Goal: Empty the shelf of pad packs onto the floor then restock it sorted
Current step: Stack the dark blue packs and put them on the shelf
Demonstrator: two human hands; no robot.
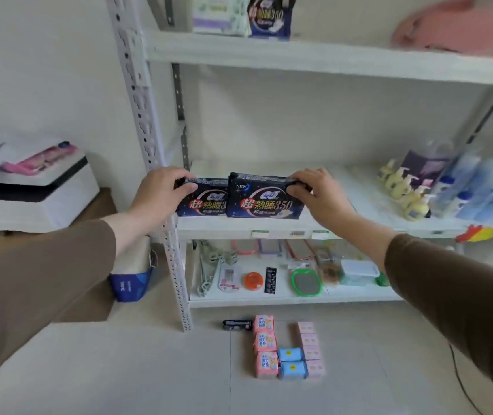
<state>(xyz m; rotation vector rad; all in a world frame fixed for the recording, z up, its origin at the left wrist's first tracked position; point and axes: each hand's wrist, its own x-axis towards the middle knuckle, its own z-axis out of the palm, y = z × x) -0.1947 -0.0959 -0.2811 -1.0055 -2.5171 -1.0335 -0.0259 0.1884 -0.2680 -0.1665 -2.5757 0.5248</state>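
Two dark blue pad packs stand side by side at the left end of the middle shelf (pixel 344 226). My left hand (pixel 161 191) pinches the top edge of the left pack (pixel 206 202). My right hand (pixel 317 191) pinches the top right corner of the right pack (pixel 264 200), which overlaps the left one. On the floor below lie pink packs (pixel 266 345), blue packs (pixel 291 362), pale pink packs (pixel 311 348) and one dark pack (pixel 237 324). The top shelf holds a white pack (pixel 219 15) and a dark blue pack (pixel 270 16).
Lotion bottles (pixel 403 190) and blue packages (pixel 478 187) fill the right of the middle shelf. The bottom shelf (pixel 269 301) carries small items. A white upright post (pixel 155 163) stands beside my left hand. A printer (pixel 29 193) sits at left, a blue bag (pixel 130 283) beneath.
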